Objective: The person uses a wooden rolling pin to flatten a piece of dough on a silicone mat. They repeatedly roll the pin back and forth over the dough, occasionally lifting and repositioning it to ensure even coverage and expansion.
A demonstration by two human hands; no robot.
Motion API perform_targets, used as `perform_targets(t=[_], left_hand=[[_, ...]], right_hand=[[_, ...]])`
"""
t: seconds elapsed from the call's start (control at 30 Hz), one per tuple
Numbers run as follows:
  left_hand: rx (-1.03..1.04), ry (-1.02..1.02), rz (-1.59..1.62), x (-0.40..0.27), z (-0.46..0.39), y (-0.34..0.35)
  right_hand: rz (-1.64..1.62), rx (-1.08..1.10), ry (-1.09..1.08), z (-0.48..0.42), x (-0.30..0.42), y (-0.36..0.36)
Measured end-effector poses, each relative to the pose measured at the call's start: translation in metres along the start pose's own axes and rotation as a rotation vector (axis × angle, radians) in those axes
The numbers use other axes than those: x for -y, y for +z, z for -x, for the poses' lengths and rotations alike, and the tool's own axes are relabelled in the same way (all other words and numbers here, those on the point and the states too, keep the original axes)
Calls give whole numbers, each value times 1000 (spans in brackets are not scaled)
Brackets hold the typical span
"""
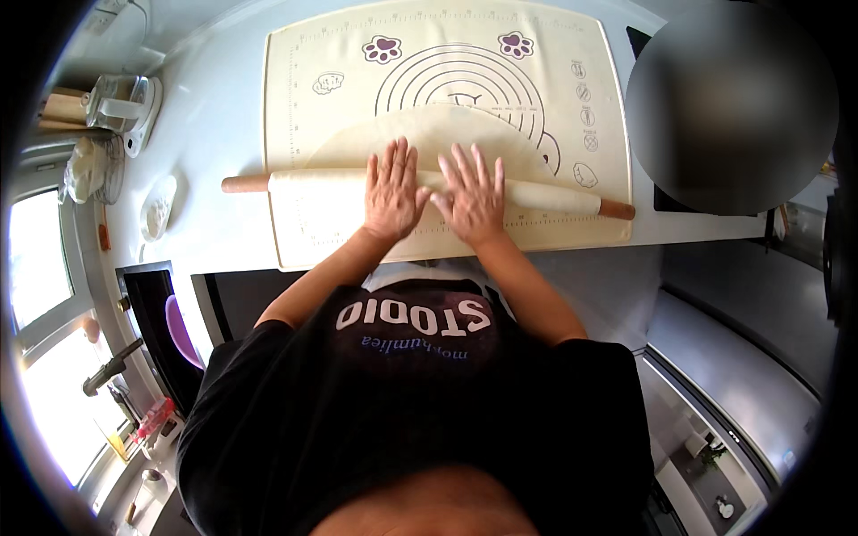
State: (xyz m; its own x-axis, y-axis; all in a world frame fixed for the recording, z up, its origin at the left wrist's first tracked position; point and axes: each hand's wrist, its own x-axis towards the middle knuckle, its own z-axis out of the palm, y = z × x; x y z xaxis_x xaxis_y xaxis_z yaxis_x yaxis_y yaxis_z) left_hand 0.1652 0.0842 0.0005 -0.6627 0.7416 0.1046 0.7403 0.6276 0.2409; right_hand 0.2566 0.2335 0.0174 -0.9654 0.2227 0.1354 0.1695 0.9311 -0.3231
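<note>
A long rolling pin (pixel 556 195) with brown wooden ends lies across a cream silicone baking mat (pixel 436 20). Pale dough appears to be wrapped around its middle. Beyond the pin, a thin sheet of dough (pixel 442 124) spreads flat over the mat's printed rings. My left hand (pixel 394 194) rests palm down on the pin, left of its middle, fingers extended. Just to the right, my right hand (pixel 472 201) lies on it the same way, the thumbs almost meeting. Neither hand is wrapped around the pin, and the palms hide the parts beneath them.
A white dish (pixel 159 209) of pale powder stands on the counter (pixel 208 100) at left. Behind it are a kitchen scale (pixel 144 117) with a clear container and a bagged item (pixel 86 171). A sink with a purple basin (pixel 181 331) and a faucet (pixel 110 368) are at lower left.
</note>
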Motion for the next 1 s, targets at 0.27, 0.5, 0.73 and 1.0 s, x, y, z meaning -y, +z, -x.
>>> perform_targets(t=[0.27, 0.5, 0.73, 1.0], left_hand=[[169, -198, -120, 42, -78, -10], [138, 35, -67, 38, 11, -23], [111, -255, -189, 109, -70, -32], [107, -89, -125, 105, 77, -45]], right_hand=[[139, 52, 207, -62, -47, 3], [90, 82, -68, 25, -44, -19], [256, -125, 243, -50, -105, -33], [186, -39, -17, 72, -93, -35]])
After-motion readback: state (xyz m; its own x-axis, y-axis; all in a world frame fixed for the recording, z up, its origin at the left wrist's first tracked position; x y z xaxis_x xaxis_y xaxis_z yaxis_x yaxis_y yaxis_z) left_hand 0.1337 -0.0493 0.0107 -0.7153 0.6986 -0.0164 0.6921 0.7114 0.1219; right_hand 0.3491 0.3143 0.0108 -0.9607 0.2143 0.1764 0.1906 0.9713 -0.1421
